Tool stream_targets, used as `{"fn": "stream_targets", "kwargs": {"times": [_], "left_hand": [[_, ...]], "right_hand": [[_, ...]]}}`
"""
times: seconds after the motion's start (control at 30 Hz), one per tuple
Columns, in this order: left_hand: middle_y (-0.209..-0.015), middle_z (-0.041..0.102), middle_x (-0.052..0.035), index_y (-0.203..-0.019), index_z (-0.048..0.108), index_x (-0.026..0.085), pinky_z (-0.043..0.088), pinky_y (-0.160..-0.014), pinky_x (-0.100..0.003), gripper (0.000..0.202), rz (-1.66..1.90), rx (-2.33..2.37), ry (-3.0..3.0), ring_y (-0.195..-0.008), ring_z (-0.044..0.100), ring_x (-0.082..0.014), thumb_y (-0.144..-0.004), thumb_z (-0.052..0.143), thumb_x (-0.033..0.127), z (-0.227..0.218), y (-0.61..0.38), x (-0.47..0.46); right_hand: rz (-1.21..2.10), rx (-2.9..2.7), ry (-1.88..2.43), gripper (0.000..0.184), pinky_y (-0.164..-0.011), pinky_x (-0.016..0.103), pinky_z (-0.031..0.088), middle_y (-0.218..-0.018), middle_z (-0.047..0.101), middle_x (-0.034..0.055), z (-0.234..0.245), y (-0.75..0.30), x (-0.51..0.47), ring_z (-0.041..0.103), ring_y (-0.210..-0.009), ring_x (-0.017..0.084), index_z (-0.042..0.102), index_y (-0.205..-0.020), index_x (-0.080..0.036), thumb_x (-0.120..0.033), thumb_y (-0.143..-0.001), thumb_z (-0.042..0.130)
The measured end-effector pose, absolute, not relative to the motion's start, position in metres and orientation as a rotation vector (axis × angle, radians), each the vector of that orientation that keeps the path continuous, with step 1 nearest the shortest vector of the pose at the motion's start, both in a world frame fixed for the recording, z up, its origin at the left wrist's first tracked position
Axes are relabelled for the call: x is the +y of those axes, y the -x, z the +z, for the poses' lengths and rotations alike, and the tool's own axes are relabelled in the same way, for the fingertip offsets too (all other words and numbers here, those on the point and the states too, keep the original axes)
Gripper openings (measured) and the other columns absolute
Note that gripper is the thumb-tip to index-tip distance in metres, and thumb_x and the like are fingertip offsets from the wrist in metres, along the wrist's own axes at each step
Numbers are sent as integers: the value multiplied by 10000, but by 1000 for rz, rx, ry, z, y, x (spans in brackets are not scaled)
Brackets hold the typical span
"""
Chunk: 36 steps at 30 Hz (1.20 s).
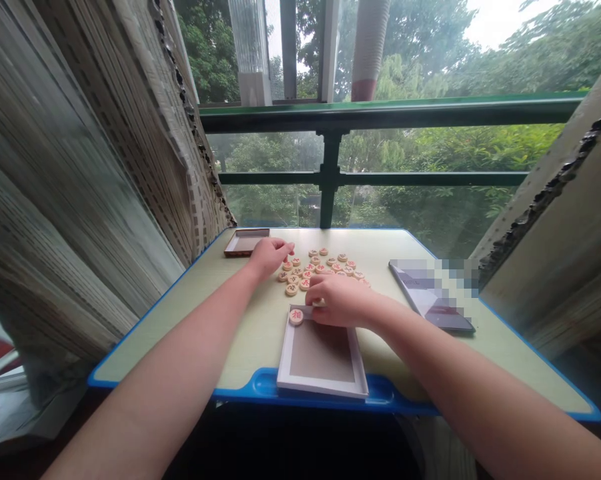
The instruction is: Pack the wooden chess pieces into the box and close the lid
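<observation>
Many round wooden Chinese chess pieces [322, 269], marked with red or dark characters, lie loosely grouped mid-table. At their left edge is my left hand [272, 258], its fingers bent together; whether a piece is between them is hidden. My right hand [341, 300] hangs over the far end of a shallow white box [284, 363]. Its thumb and fingers are closed on a chess piece [318, 302], mostly covered by the hand. One piece with a red character [296, 317] lies face up in the box's far left corner.
A shallow box lid [247, 242] with a brown edge sits at the table's far left. To the right lies a flat grey-purple case [425, 300], partly pixelated. The table [180, 333] has a blue rim; a green railing [390, 113] and curtains [130, 120] surround it.
</observation>
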<state>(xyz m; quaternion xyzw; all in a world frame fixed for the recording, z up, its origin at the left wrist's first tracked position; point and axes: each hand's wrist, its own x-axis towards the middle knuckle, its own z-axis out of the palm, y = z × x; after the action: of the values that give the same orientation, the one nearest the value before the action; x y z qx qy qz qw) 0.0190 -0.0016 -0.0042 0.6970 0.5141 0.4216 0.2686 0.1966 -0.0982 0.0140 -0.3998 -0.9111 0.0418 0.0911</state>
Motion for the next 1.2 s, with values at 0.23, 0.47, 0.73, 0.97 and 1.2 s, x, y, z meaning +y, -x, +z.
{"fn": "stream_targets", "kwargs": {"times": [0.23,0.47,0.73,0.97,1.2], "left_hand": [[-484,541,3,-627,657,144,315,-506,-252,367,1140,1386,-1866,-465,406,-101,-708,532,479,-4,-18,-1],[-510,555,-4,-651,658,140,342,-543,-258,361,1136,1398,-1869,-500,441,-113,-717,531,472,-3,-18,-3],[-498,563,-8,-636,659,143,349,-547,-263,360,1107,1424,-1886,-506,465,-124,-713,534,472,-2,-20,-6],[-506,556,-7,-641,659,138,333,-526,-254,370,1149,1389,-1880,-483,425,-108,-711,535,481,-4,-18,-1],[-498,545,-7,-638,657,136,326,-520,-253,360,1121,1393,-1893,-479,414,-107,-705,541,470,-5,-19,-2]], "right_hand": [[240,-2691,1237,128,-524,228,334,-869,595,26,24,-202,-98,519,-676,129,668,-784,-213,-222,-681,593],[-96,-2230,1785,285,-771,298,398,-1036,596,81,18,-236,-57,510,-978,234,671,-967,-220,-152,-771,475],[13,-2326,1718,247,-831,308,390,-1023,601,58,5,-240,-49,498,-960,226,700,-920,-271,-355,-799,502],[40,-2242,1806,310,-736,286,403,-961,605,76,-2,-228,-50,517,-912,222,686,-903,-237,-462,-781,512],[-19,-2224,1709,400,-783,315,379,-978,608,80,-8,-221,-45,493,-913,235,683,-978,-240,-527,-808,464]]}}
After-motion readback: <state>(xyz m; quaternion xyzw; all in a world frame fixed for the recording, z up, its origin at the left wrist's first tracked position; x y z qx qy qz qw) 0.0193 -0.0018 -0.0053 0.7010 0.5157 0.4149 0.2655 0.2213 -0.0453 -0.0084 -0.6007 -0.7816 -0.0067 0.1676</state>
